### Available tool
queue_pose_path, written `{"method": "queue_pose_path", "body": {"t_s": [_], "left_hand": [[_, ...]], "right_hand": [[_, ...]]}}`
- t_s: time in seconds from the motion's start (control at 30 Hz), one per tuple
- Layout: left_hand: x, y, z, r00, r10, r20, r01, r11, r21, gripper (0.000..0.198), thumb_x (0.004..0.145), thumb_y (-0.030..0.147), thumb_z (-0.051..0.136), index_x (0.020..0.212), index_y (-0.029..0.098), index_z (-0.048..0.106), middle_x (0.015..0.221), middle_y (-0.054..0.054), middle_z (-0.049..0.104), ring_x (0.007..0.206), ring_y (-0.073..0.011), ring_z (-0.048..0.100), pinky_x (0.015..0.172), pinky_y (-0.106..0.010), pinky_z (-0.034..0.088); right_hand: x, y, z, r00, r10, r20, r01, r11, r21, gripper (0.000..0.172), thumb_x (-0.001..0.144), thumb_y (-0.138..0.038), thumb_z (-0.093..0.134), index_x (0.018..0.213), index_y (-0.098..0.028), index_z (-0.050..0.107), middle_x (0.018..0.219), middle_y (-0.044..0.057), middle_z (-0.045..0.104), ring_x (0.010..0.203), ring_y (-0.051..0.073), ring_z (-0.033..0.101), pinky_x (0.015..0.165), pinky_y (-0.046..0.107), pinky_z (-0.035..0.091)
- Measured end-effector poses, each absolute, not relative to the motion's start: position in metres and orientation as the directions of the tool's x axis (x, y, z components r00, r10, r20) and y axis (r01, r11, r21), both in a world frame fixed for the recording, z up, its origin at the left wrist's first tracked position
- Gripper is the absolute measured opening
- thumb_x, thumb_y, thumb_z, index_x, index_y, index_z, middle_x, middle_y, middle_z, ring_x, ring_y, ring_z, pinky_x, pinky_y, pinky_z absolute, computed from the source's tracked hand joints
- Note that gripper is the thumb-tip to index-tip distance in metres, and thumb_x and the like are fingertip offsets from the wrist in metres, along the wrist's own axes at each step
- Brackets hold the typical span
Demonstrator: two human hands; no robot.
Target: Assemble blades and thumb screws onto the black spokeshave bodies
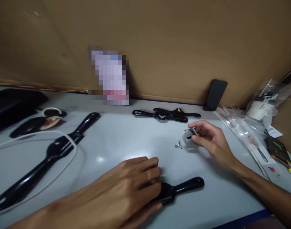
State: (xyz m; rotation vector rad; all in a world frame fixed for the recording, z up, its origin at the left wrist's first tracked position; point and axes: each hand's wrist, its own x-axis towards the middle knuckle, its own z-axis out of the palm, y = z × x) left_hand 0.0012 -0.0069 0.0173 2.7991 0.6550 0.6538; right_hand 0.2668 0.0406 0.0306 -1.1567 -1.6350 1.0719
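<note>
My left hand (133, 187) is closed over a black spokeshave body (188, 186) on the table, with one handle sticking out to the right. The hand hides its other half. Farther right, my right hand (213, 140) pinches a small metal spokeshave blade (187, 138) with a dark slot, between thumb and fingers. Just left of that blade lie small silver thumbscrews (178, 145). Behind them, two smaller black spokeshaves (162, 116) rest close together. To the left, a large black spokeshave (59, 148) lies diagonally, a white cable (72, 141) crossing over it.
A dark phone (215, 94) leans on the cardboard wall (171, 47), and a blurred-out packet (113, 76) stands farther left. Clear plastic packages (245, 136) and a wrapped white roll (259, 109) sit at right. A black mouse-like object (28, 126) is at left.
</note>
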Motion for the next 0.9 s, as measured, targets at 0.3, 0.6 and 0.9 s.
{"method": "queue_pose_path", "body": {"t_s": [0.3, 0.6, 0.9], "left_hand": [[0.000, -0.003, 0.014, 0.838, 0.401, 0.369, 0.345, -0.915, 0.211, 0.047, 0.098, 0.006, 0.044, 0.131, 0.026, 0.070, 0.102, -0.006, 0.076, 0.090, -0.0255, 0.073, 0.079, -0.037, 0.060], [0.000, -0.002, 0.017, 0.706, 0.620, 0.341, 0.581, -0.783, 0.221, 0.055, 0.117, 0.027, 0.033, 0.071, 0.021, 0.063, 0.056, 0.003, 0.059, 0.044, -0.0142, 0.059, 0.047, -0.031, 0.040], [-0.006, 0.010, 0.002, 0.720, 0.577, 0.386, 0.508, -0.817, 0.273, 0.020, 0.109, 0.019, 0.044, 0.110, 0.018, 0.064, 0.088, -0.006, 0.065, 0.074, -0.0216, 0.059, 0.064, -0.034, 0.045]], "right_hand": [[0.252, 0.047, 0.012, -0.266, 0.958, 0.104, 0.195, 0.160, -0.968, 0.003, 0.089, -0.024, 0.063, 0.089, -0.022, 0.061, 0.082, -0.002, 0.061, 0.077, 0.015, 0.060, 0.072, 0.031, 0.049], [0.269, 0.053, 0.013, -0.119, 0.969, 0.217, 0.145, 0.233, -0.962, 0.011, 0.086, -0.030, 0.069, 0.089, -0.021, 0.065, 0.078, -0.002, 0.062, 0.074, 0.016, 0.059, 0.069, 0.031, 0.047], [0.270, 0.053, 0.010, -0.163, 0.968, 0.188, 0.178, 0.217, -0.960, 0.011, 0.089, -0.032, 0.069, 0.091, -0.021, 0.067, 0.080, -0.001, 0.063, 0.075, 0.016, 0.060, 0.071, 0.032, 0.048]]}}
